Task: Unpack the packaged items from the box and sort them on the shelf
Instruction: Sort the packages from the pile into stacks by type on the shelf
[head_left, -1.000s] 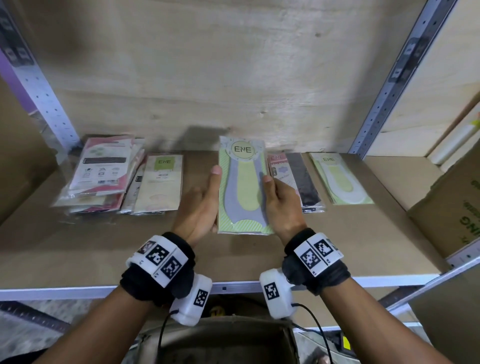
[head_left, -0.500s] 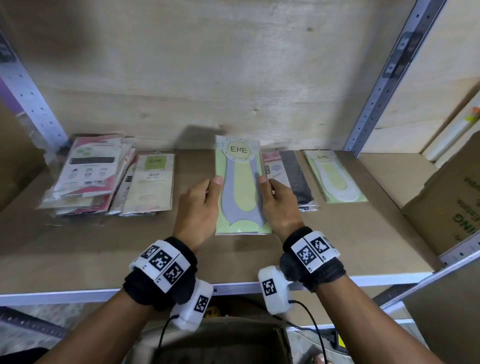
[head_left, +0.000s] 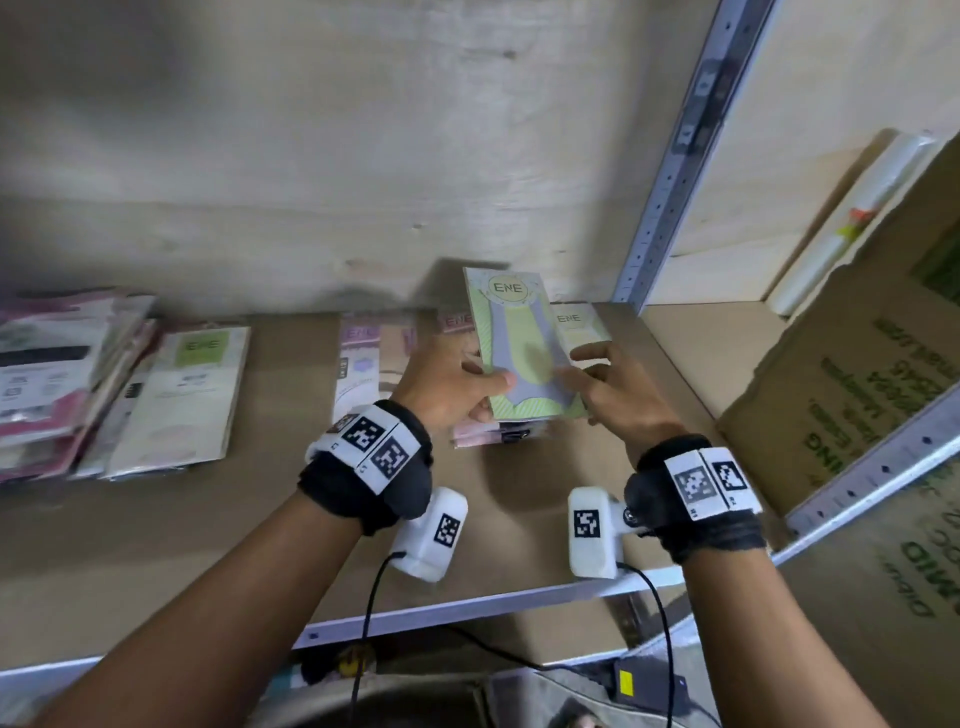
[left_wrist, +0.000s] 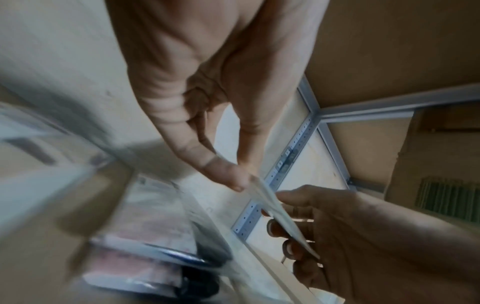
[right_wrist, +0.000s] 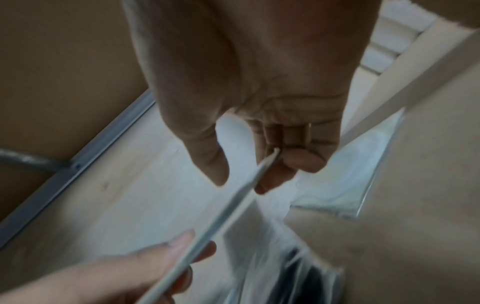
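A flat green-and-grey ENE packet (head_left: 519, 343) is tilted up off the shelf board (head_left: 260, 519), held between both hands. My left hand (head_left: 467, 384) pinches its left edge with the thumb on the front. My right hand (head_left: 608, 384) grips its right edge, fingers curled behind it. The left wrist view shows the packet's thin edge (left_wrist: 272, 205) between my left hand (left_wrist: 228, 174) and the right hand (left_wrist: 337, 236). In the right wrist view the packet (right_wrist: 233, 205) sits between thumb and fingers of my right hand (right_wrist: 259, 164). It hovers over a pink-and-black packet stack (head_left: 483, 434).
On the shelf lie a pink packet (head_left: 363, 364), a beige ENE packet (head_left: 192, 400), a messy pile (head_left: 57, 379) at far left and a pale green ENE packet (head_left: 576, 322) at right. A metal upright (head_left: 670, 171) and a cardboard box (head_left: 857, 389) bound the right side.
The green-and-grey packet lay flat on the shelf; both hands have lifted it and carried it right, over the pink-and-black stack. A pink packet now shows left of the hands.
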